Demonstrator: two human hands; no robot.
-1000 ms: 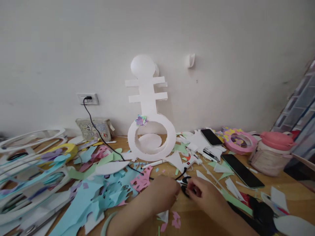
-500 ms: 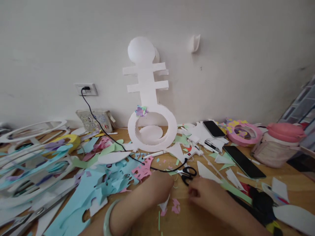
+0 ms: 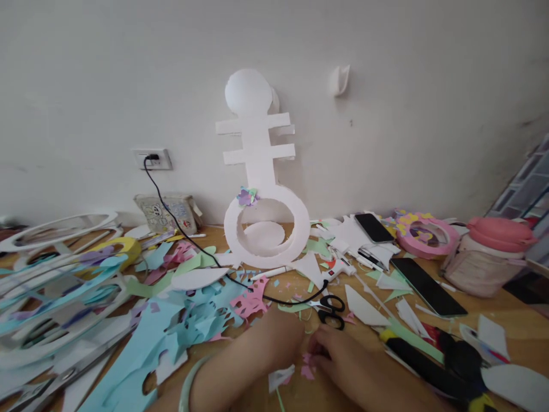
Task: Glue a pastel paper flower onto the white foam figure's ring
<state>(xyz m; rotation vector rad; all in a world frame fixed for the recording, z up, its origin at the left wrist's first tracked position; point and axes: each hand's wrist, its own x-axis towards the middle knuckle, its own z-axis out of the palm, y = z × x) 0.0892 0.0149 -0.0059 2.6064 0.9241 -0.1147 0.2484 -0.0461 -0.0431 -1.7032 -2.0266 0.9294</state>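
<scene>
My left hand (image 3: 285, 333) is bent at the wrist over the table, its back towards me and its fingers hidden. A small white paper piece (image 3: 281, 377) lies just below it. My right hand (image 3: 333, 350) is close by, fingers curled together, fingertips touching a small pink paper scrap (image 3: 307, 369). Whether the scrap is pinched I cannot tell. Black-handled scissors (image 3: 332, 312) lie just beyond my right hand. Farther back, a white foam shape (image 3: 259, 166) with a ring base stands against the wall, with a purple and green paper flower (image 3: 247, 196) on the ring.
A corded glue gun (image 3: 338, 270) lies behind the scissors. Cut blue paper (image 3: 171, 326), large scissors (image 3: 64, 375) and white rings (image 3: 55, 229) cover the left. Phones (image 3: 429, 286), pink tape (image 3: 429, 234), a pink-lidded container (image 3: 493, 252) and a black and yellow tool (image 3: 433, 366) are on the right.
My right hand has moved left, from beside the scissors to the pink scrap. The white paper piece sits slightly lower and farther left. My left hand has barely shifted. The view has tilted slightly.
</scene>
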